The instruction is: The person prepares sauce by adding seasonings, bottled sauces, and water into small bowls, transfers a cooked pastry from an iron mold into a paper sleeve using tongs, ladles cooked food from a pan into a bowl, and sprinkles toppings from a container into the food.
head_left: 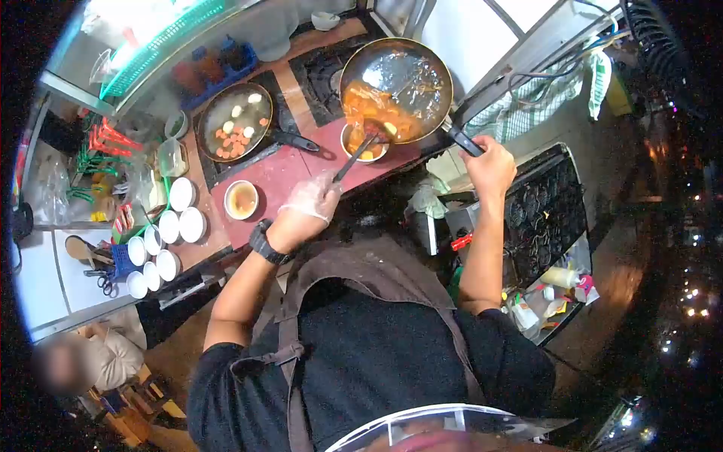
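Note:
My left hand [312, 200], in a clear plastic glove, is closed round the handle of a dark ladle [354, 157]. The ladle's head is at the rim of a white bowl [365, 154] holding orange food. My right hand [492, 164] grips the black handle of a large pan [407, 75], which is tilted over that bowl with orange food at its lower side. A second white bowl [241, 200] with brownish liquid stands on the red board [290, 172], left of my gloved hand.
Another pan [236, 122] with orange and pale pieces sits on the left burner, its handle pointing toward the board. Several white bowls [182, 194] stand at the left. Scissors [107, 285] hang near a blue basket [123, 260]. A seated person [117, 358] is at lower left.

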`<action>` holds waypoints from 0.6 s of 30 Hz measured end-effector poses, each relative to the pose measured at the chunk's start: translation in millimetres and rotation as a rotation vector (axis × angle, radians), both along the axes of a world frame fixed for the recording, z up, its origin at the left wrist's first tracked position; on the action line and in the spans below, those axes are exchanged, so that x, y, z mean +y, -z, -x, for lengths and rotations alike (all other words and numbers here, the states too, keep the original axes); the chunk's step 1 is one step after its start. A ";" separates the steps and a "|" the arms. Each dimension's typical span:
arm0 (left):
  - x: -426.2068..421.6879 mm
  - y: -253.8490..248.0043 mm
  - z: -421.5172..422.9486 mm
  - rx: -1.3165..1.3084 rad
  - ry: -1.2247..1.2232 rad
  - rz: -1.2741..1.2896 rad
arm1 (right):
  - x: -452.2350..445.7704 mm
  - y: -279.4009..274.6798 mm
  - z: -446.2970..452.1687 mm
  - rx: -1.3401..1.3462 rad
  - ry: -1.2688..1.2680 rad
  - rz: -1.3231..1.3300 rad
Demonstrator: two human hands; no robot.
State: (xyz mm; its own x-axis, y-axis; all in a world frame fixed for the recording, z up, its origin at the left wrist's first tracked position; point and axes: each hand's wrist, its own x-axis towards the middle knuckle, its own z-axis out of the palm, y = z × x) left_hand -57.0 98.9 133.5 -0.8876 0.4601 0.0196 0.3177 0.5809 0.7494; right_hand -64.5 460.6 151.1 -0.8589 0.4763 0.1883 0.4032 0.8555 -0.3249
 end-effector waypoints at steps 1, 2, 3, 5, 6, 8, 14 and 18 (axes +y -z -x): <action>-3.5 0.1 -0.4 0.006 0.010 0.026 | 0.9 0.4 -0.5 0.013 -0.009 0.001; -7.4 -6.7 -2.0 0.012 0.012 0.023 | 1.8 -0.1 -0.5 0.025 -0.017 0.003; -12.2 -18.9 -5.8 -0.037 0.010 0.032 | 2.3 -1.3 -0.6 0.027 -0.015 0.001; -14.1 -26.5 -8.9 -0.086 0.009 0.042 | 1.7 -2.2 -1.6 0.050 -0.025 -0.015; -12.2 -27.3 -10.5 -0.085 -0.006 0.013 | 0.7 -2.9 -2.4 0.050 -0.026 -0.014; -3.0 -25.1 -9.5 -0.079 -0.028 -0.019 | -0.1 -5.7 -1.3 0.037 -0.020 -0.019; 12.8 4.3 2.3 0.010 0.024 -0.055 | 4.3 3.7 -1.2 0.127 -0.055 -0.042; -11.2 -15.9 -12.7 -0.059 -0.032 0.032 | 6.2 9.3 -4.3 0.165 -0.070 -0.027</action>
State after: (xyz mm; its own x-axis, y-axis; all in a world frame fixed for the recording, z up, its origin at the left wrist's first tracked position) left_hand -44.3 87.7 149.4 -0.9010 0.4312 -0.0478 0.2542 0.6140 0.7472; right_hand -60.1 466.8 141.7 -0.8460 0.4097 0.3413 0.2857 0.8887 -0.3586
